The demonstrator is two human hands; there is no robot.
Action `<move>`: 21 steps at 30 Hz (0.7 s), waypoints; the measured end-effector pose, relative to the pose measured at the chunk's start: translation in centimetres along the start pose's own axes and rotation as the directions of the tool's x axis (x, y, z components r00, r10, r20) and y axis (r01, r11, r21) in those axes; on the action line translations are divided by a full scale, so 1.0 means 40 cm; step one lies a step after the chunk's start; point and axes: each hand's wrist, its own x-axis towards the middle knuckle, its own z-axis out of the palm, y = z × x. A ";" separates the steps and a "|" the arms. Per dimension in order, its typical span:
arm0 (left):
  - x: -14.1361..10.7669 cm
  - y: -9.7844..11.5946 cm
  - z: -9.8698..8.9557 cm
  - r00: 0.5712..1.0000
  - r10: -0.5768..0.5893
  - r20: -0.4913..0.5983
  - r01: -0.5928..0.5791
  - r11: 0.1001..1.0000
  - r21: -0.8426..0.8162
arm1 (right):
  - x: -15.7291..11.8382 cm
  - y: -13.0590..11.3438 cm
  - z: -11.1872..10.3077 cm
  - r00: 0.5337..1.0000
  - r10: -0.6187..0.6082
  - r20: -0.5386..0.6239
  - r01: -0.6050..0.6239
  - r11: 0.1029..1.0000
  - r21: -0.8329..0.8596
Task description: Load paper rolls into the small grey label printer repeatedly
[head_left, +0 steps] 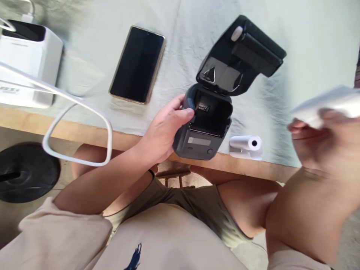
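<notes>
My left hand grips a small dark grey portable printer by its left side, thumb on the rim of the paper bay. The printer's black lid is swung up and back, and inside the bay only a small printed label shows. At the right edge my right hand, smeared by motion, is closed on a white, thin-looking piece, perhaps paper; its exact kind is unclear. Just right of the printer, a small white paper roll with a dark core lies at the table's front edge.
A smartphone with a dark screen lies left of the printer on the pale cloth. Further left stands a white box-shaped device. A white cable loops over the table edge above a round black base.
</notes>
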 end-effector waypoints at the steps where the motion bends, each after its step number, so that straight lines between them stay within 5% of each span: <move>1: -0.001 0.001 0.002 1.000 0.007 -0.010 -0.007 1.000 -0.001 | -0.010 0.023 0.012 0.999 -0.026 -0.031 0.026 1.000 0.018; 5: 0.002 0.000 0.012 0.998 0.052 -0.027 -0.051 0.999 0.017 | -0.045 0.057 0.047 0.999 -0.023 0.031 0.029 0.976 -0.214; 10: 0.013 -0.001 0.027 0.999 0.033 -0.043 -0.029 0.995 0.091 | -0.063 0.014 0.033 0.982 0.025 0.188 0.075 0.860 -0.505; 15: 0.017 0.000 0.031 0.997 0.040 -0.060 -0.033 0.993 0.116 | -0.119 -0.120 0.062 0.980 -0.195 0.031 0.181 0.823 -0.538; 21: 0.013 -0.009 0.024 0.998 0.053 -0.033 -0.049 0.993 0.107 | -0.165 -0.184 0.148 0.940 0.161 0.299 0.129 0.645 -0.753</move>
